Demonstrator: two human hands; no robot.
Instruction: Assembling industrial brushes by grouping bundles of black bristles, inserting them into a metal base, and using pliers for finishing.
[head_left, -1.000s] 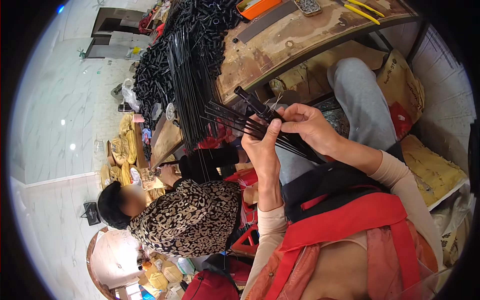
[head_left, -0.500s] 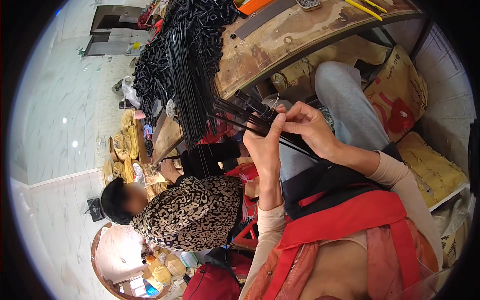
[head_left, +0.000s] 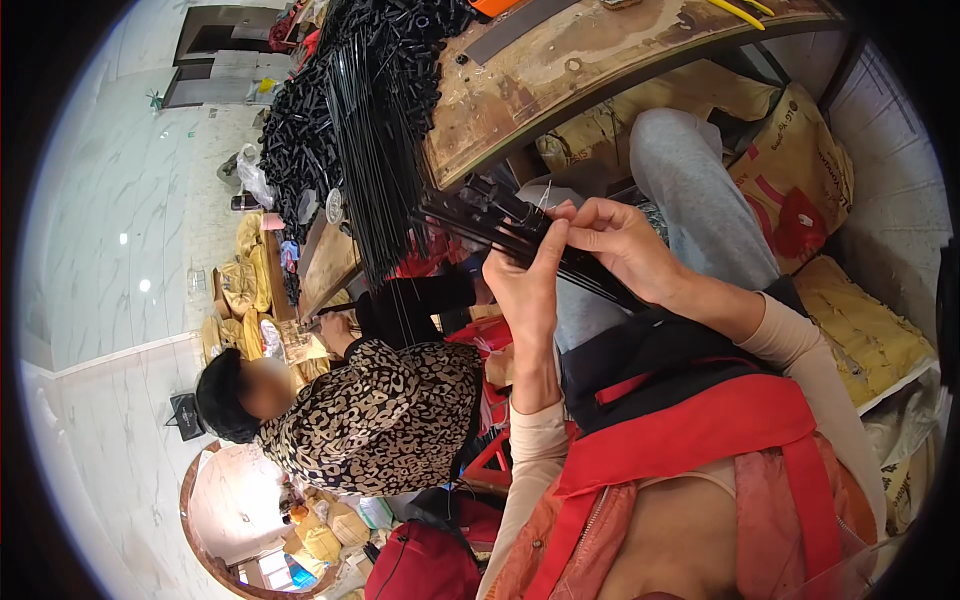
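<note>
My left hand (head_left: 525, 285) is wrapped round a bundle of thin black rods, which look like umbrella ribs (head_left: 470, 222), gathered at a black plastic hub (head_left: 515, 208). The rods stick out on both sides of the fist, over my lap. A thin pale wire (head_left: 545, 196) pokes up beside the hub. My right hand (head_left: 630, 250) is closed in a pinch right at the left thumb, close to the wire; its fingertips hide what they hold.
Ahead stands a worn wooden table (head_left: 530, 85) with a heap of black plastic parts (head_left: 310, 150), a bundle of long black rods (head_left: 375, 170) and yellow-handled pliers (head_left: 738, 12). A co-worker (head_left: 370, 420) in a patterned top sits at left. Yellow sacks (head_left: 800, 170) lie at right.
The view has shifted slightly, so the table sits a little higher. My hands stay together at the hub, with only small finger movement.
</note>
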